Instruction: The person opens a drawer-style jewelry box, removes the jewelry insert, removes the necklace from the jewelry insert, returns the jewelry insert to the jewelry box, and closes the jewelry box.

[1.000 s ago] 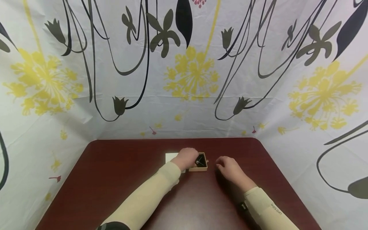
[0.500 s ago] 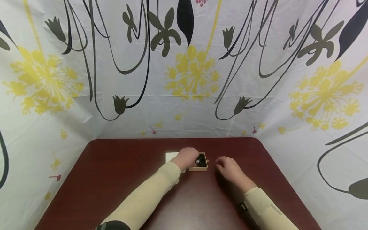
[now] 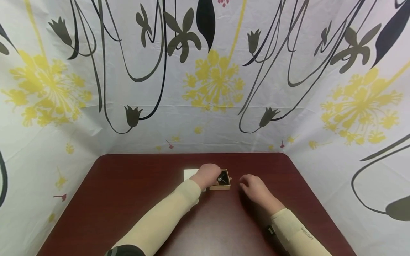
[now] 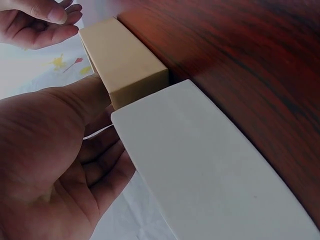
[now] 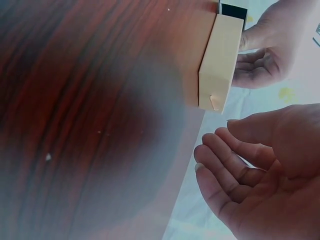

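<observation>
Your left hand (image 3: 207, 176) is at the tan tray (image 3: 219, 187), just below the centre of the head view, covering its left part and the near end of the white cover (image 3: 190, 173). In the left wrist view your thumb reaches over the tray's edge to its open side, and your other fingers curl loosely below; the tips are hidden, so you cannot tell whether they pinch anything inside.

Your right hand (image 3: 256, 186) lies to the right of the tray, near it but apart. Its fingers bend loosely and hold nothing; in the right wrist view they fill the lower right, with the thumb apart from the fingertips.

The tray stands open, with a dark lining (image 3: 224, 174) inside. On that lining you can see a small shiny piece (image 3: 220, 180) and a thin pale line running from it, too small to make out further. A small pull tab (image 5: 214, 103) sits on the tray's end wall, the end towards your right hand. The white cover adjoins the opposite end; in the right wrist view a dark gap shows at the upper edge, where the two meet.

Both rest on the reddish-brown table (image 3: 137, 188), before a flowered cloth (image 3: 179, 124).
</observation>
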### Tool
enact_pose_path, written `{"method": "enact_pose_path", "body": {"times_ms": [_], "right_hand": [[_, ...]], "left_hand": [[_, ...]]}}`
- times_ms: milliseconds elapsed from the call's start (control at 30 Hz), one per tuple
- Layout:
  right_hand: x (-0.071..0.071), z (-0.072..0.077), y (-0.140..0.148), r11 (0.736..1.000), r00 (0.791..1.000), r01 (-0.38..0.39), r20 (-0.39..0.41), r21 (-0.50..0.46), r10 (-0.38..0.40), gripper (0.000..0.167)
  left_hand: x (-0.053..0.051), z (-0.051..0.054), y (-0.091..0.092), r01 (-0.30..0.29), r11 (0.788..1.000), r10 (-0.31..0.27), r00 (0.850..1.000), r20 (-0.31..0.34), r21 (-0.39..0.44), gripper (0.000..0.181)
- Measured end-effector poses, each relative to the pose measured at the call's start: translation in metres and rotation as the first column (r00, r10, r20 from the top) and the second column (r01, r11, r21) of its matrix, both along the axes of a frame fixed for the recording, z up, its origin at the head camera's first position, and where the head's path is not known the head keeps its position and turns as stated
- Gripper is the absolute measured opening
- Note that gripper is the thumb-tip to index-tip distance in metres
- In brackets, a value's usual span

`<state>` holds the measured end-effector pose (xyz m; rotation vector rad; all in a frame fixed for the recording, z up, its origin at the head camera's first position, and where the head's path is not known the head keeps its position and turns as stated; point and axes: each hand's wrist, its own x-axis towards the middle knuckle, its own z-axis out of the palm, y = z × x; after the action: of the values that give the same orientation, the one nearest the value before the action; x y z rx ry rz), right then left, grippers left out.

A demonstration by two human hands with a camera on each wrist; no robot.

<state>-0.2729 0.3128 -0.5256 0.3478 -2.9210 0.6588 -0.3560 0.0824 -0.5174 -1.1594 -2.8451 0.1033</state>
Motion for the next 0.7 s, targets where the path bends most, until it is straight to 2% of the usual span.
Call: {"method": "enact_pose_path", "body": {"times_ms": [333, 700], "right_hand": [[0.0015, 0.0006, 0.0014, 1.0, 1.0, -0.005, -0.021, 0.004, 0.005, 0.008], [0.0016, -0.0011, 0.0015, 1.0, 1.0, -0.005, -0.003, -0.007, 0.005, 0.008]], "left_hand": [[-0.0002, 0.0009, 0.0009, -0.002, 1.0, 0.002, 1.0, 0.011, 0.0, 0.026], [0.0024, 0.0019, -0.0002, 0.023, 1.0, -0.023, 0.999, 0.022, 0.019, 0.022]]}}
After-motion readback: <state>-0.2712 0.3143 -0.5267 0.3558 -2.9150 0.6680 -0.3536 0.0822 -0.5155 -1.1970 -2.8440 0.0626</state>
